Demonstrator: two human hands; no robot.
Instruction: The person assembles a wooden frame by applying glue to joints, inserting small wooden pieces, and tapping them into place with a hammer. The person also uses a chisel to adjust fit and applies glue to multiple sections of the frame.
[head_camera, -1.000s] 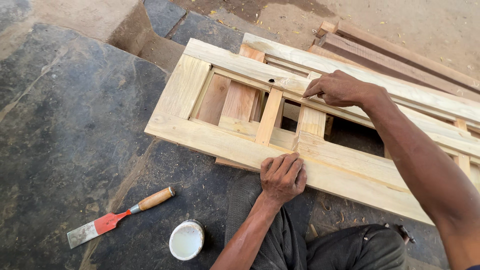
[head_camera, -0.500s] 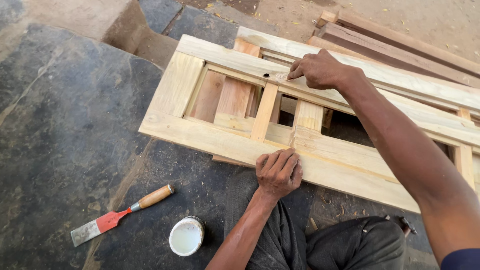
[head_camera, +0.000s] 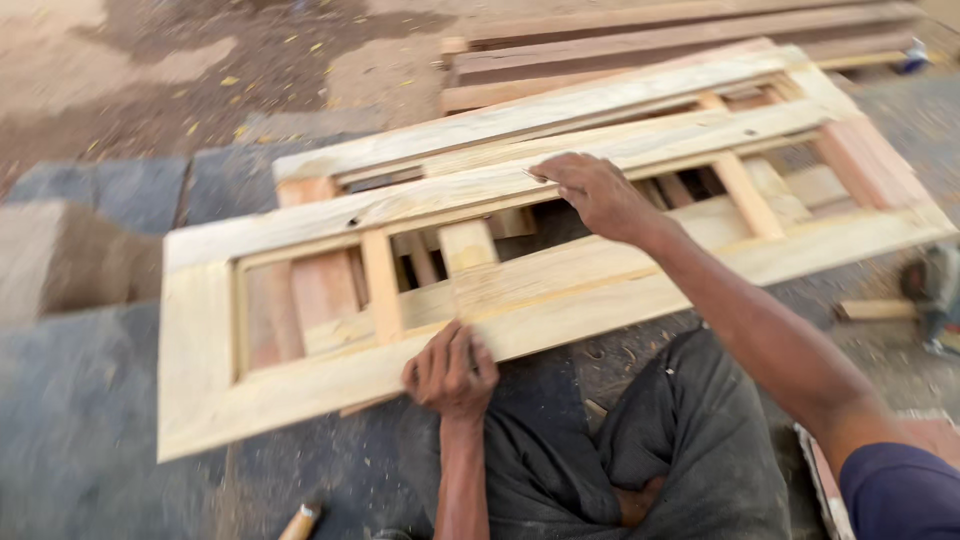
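frame under my hands (head_camera: 560, 300): pale yellow-cream wood, fine straight grain
inner panels (head_camera: 320, 295): warmer pinkish-tan wood
planks beyond (head_camera: 650, 45): reddish brown
floor slab (head_camera: 90, 400): dark blue-grey stone, flecked with pale sawdust
ground further off (head_camera: 150, 60): dusty brown
my trousers (head_camera: 640, 440): dark grey
my sleeve (head_camera: 900, 490): navy blue

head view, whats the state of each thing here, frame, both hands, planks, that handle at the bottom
wooden frame: lying flat on the ground, lower rail gripped, upper rail touched
left hand: grip closed over the frame's near rail
right hand: resting on the far rail, fingers bent, holding nothing
stacked planks: lying flat behind the frame
wooden tool handle: lying on the ground, untouched, mostly cut off
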